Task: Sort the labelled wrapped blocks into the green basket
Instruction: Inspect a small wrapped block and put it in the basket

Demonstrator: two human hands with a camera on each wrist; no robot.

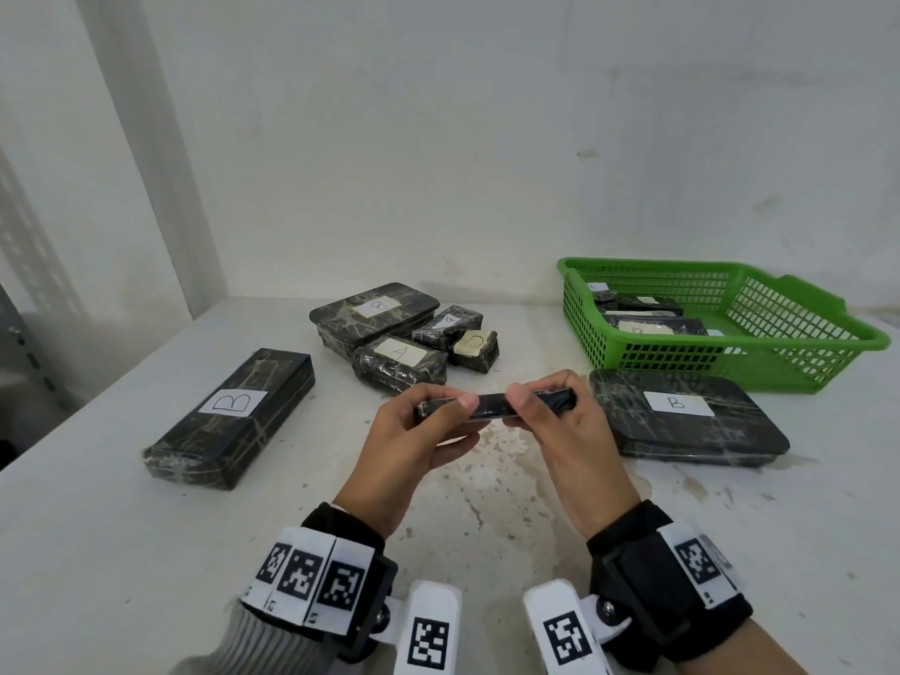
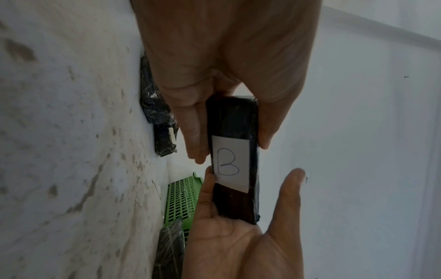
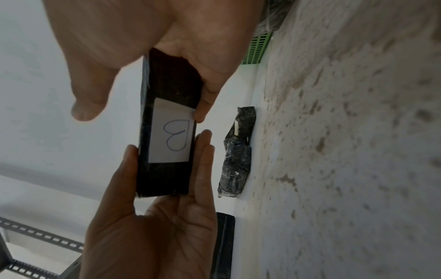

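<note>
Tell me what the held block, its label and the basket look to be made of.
Held block: core hidden, wrapped in dark glossy film that glints, probably plastic. Label: matte white paper with a handwritten B. Basket: green moulded plastic, going by its even lattice walls.

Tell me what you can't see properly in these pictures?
- Held block: in the head view its label faces away, and the fingers cover its ends.
- Blocks inside the green basket: labels too small and partly behind the mesh wall in the head view.
- Long block: right wrist view, mostly hidden behind the left hand and cut off at the bottom edge.
</note>
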